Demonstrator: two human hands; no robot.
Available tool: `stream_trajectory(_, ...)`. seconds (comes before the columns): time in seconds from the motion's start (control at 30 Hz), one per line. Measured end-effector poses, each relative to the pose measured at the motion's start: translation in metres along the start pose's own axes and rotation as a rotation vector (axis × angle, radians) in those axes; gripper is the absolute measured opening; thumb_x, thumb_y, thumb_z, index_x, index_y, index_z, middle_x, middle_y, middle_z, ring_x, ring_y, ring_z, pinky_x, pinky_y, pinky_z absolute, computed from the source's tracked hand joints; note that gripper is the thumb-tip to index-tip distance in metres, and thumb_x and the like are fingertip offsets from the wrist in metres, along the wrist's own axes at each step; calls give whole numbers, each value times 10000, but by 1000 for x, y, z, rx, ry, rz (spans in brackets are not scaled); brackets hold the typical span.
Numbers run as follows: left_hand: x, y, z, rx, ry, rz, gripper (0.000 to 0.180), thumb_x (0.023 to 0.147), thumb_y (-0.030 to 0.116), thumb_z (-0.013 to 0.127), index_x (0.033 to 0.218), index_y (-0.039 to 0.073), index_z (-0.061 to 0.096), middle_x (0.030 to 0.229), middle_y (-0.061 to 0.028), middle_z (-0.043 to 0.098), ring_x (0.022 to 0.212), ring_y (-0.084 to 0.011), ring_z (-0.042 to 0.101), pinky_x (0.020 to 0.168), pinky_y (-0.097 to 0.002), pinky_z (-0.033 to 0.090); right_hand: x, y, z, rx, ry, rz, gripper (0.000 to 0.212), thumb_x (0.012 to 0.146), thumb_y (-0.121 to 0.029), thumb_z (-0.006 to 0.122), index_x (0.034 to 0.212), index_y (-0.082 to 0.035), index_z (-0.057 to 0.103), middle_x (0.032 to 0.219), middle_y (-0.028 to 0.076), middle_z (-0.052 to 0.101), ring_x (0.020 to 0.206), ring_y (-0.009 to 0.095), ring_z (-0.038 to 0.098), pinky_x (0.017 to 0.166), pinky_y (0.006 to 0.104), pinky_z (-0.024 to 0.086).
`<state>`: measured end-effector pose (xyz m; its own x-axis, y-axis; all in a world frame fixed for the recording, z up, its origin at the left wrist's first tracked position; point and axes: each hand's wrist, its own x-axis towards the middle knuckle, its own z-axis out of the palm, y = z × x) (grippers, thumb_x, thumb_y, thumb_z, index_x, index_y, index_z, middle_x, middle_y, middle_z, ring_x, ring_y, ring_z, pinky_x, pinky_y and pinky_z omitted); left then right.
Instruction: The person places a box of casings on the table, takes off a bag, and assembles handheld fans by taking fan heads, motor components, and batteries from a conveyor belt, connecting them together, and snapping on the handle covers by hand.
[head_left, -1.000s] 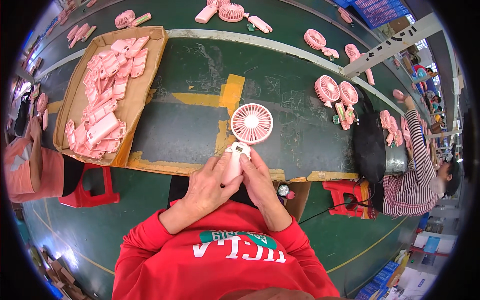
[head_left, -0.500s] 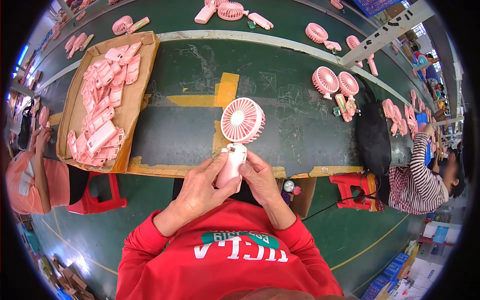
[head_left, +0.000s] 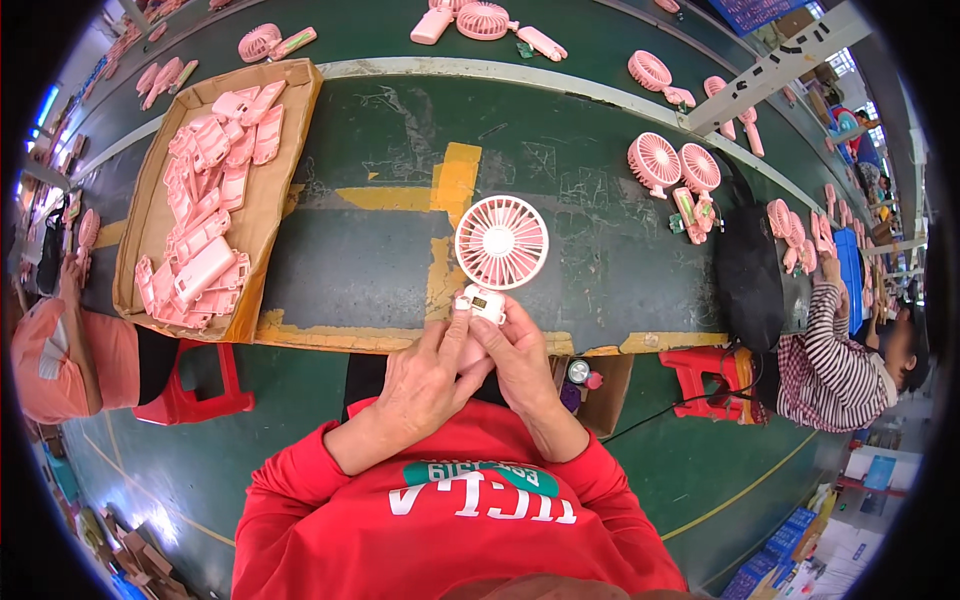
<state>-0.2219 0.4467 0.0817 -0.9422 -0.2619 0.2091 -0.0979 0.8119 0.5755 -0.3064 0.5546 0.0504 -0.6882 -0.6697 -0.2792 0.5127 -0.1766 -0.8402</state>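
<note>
A pink handheld fan (head_left: 502,242) is gripped by its handle in both my hands, just past the table's near edge. Its round grille faces up over the dark tabletop, and a small dark window shows near the top of the handle. My left hand (head_left: 428,368) is closed round the handle's left side, fingers near its top. From the right, my right hand (head_left: 522,358) closes on the same handle, thumb laid across it. Most of the handle is hidden under my fingers.
A cardboard tray (head_left: 285,150) of loose pink handle shells stands at the left. Two fans with exposed circuit boards (head_left: 690,215) lie at the right, near a black bag (head_left: 748,275). More fans lie on the green conveyor (head_left: 590,40) beyond a pale rail. Co-workers sit on both sides.
The fan has turned so that its grille faces me more squarely, and it has shifted slightly right. Both hands stay on its handle. Parts on the conveyor have moved a little to the right.
</note>
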Motion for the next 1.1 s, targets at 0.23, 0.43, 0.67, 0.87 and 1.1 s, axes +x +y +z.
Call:
stream_trajectory(0.23,10,-23,2,-982,-425,-485,367,859,276,624,1028,-20,490,795,-89,594,642,-159,590,600,-298,499,-2,-15,-4,251,-118,-39,500,882,-150,576,1308,6,368,1288,192,476,1216,298,455,1027,413,362)
stream_trajectory(0.43,13,-8,-14,-810,-421,-308,353,863,288,591,993,-32,511,770,-163,630,669,-287,635,612,-365,505,-13,-23,1,97,-76,-57,470,878,-157,576,1274,13,388,1227,192,512,1173,301,493,1002,416,389)
stream_trajectory(0.67,4,-12,0,-609,-262,-101,340,851,260,595,1020,-25,519,773,-213,622,707,-346,639,621,-391,503,-15,-19,5,102,-19,-92,427,880,-154,565,1242,15,416,1149,183,558,1067,264,562,945,395,439)
stream_trajectory(0.87,9,-28,14,-1109,-476,-477,248,902,224,556,1039,19,529,761,-10,568,595,-65,502,514,-222,444,3,-19,7,19,21,-72,370,888,-141,556,1200,23,441,1124,173,573,1048,229,572,914,359,464)
stream_trajectory(1.1,28,-33,3,-1078,-484,-412,212,890,200,558,985,13,528,791,-27,586,613,-67,524,527,-211,437,35,-26,-6,47,-110,44,341,909,-170,557,1183,4,452,1100,117,587,1004,170,572,869,315,470)
